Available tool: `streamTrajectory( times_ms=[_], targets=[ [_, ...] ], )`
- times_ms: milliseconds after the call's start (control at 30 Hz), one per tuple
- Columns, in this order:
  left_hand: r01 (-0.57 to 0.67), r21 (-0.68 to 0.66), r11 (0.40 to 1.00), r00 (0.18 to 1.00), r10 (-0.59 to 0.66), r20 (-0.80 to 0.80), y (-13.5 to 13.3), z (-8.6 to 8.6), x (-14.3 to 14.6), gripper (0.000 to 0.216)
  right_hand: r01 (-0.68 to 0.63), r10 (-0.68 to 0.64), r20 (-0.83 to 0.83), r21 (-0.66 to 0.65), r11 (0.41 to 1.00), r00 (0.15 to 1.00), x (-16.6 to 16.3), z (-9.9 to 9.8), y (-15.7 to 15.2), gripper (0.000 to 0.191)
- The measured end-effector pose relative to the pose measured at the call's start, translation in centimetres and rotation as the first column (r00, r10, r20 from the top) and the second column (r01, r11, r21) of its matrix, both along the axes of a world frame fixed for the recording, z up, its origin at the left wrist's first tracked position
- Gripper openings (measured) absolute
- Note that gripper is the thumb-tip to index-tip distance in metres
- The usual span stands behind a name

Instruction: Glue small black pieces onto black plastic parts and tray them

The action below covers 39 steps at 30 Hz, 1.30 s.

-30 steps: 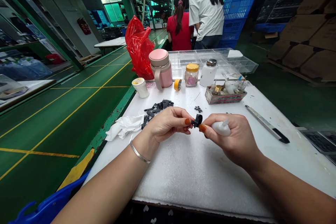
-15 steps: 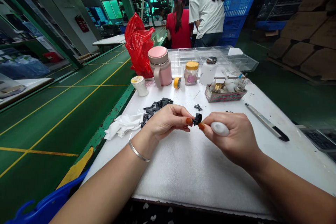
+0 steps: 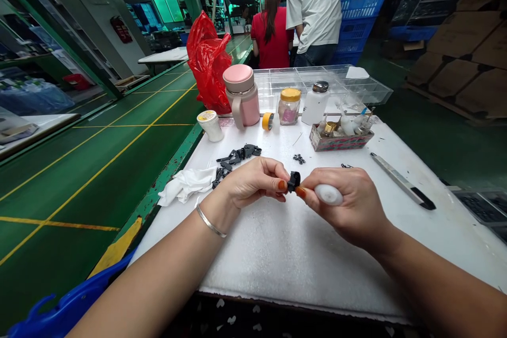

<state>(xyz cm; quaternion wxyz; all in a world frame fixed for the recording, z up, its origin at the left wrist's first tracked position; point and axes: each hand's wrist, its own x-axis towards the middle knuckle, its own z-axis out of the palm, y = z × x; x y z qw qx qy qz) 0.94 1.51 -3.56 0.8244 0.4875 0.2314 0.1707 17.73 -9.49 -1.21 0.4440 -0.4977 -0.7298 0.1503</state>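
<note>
My left hand (image 3: 253, 182) pinches a small black plastic part (image 3: 293, 181) between thumb and fingertips, just above the white foam mat (image 3: 285, 253). My right hand (image 3: 348, 206) is closed around a small white squeeze bottle (image 3: 328, 194), and its fingertips touch the same black part. A pile of black plastic parts (image 3: 235, 158) lies beyond my left hand, next to a crumpled white cloth (image 3: 186, 185). A few tiny black pieces (image 3: 299, 158) lie further back on the table.
At the back stand a pink mug (image 3: 242, 96), a yellow-lidded jar (image 3: 289, 106), a white bottle (image 3: 316, 103), a tape roll (image 3: 268, 121), a small white pot (image 3: 209, 125), a red bag (image 3: 208, 63), clear trays (image 3: 356, 90) and a box of small tools (image 3: 340, 134). A utility knife (image 3: 402, 186) lies right. Two people stand beyond.
The white bottle has turned in my right hand, so its tip no longer shows. Both hands stay together on the black part.
</note>
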Motion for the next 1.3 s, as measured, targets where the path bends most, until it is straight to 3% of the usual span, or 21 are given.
streamTrajectory(
  times_ms=[233, 600, 1000, 1300],
  targets=[
    [0.054, -0.014, 0.998, 0.996, -0.053, 0.066, 0.0, 0.0, 0.0, 0.034, -0.023, 0.022, -0.075, -0.008, 1.0, 0.997, 0.1, -0.1, 0.2, 0.014],
    [0.062, 0.045, 0.997, 0.998, -0.063, 0.025, 0.4, 0.5, -0.6, 0.032, -0.011, 0.011, 0.008, 0.036, 0.999, 1.0, 0.3, -0.4, 0.3, 0.018],
    [0.093, 0.009, 0.996, 0.995, -0.094, 0.031, 0.5, 0.2, -0.6, 0.029, -0.043, 0.044, -0.007, 0.063, 0.997, 0.999, 0.1, -0.6, 0.2, 0.022],
    [-0.145, 0.178, 0.973, 0.988, 0.132, 0.078, -0.8, 0.7, 0.3, 0.035, 0.155, -0.154, -0.017, 0.093, 0.983, 0.988, 0.4, -1.0, 0.5, 0.01]
  ],
)
